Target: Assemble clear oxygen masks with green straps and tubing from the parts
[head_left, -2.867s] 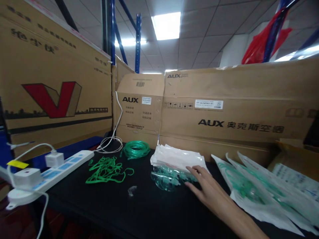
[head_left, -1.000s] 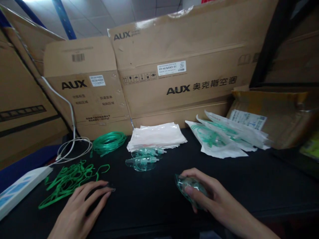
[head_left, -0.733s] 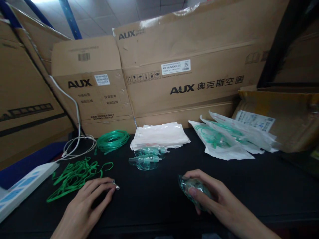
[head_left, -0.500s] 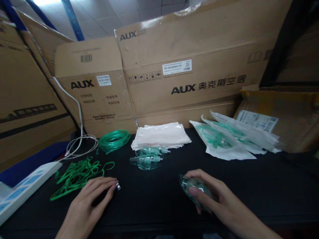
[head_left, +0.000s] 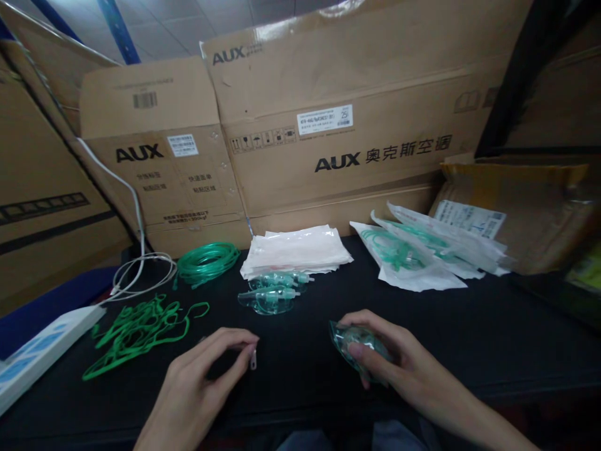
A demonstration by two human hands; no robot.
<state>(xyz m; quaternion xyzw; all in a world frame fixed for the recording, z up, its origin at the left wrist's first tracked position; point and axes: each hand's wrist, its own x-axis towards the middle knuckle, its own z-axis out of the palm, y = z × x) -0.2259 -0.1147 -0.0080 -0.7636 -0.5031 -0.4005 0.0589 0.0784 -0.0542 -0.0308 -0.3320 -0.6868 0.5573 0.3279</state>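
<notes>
Between thumb and fingertips, my left hand (head_left: 206, 369) pinches a small metal strip (head_left: 254, 359), perhaps a nose clip, a little above the black table. My right hand (head_left: 389, 354) is wrapped round a clear green oxygen mask (head_left: 345, 344), whose far side is hidden by the fingers. Ahead of the hands lie more clear green masks (head_left: 270, 299) with pale connectors. To the left of my left hand is a tangle of green elastic straps (head_left: 145, 329). Behind the straps sits a coil of green tubing (head_left: 209, 262).
White pouches (head_left: 295, 250) are stacked at the back middle. Filled pouches (head_left: 408, 257) with green tubing lie back right, beside a cardboard box (head_left: 539, 213). A power strip (head_left: 47, 351) with a white cable (head_left: 139, 213) runs along the left. Large cartons (head_left: 282, 181) wall off the back.
My left hand has moved right, toward the mask, carrying the small metal strip. My right hand still holds the mask nearly in place. The view has shifted slightly.
</notes>
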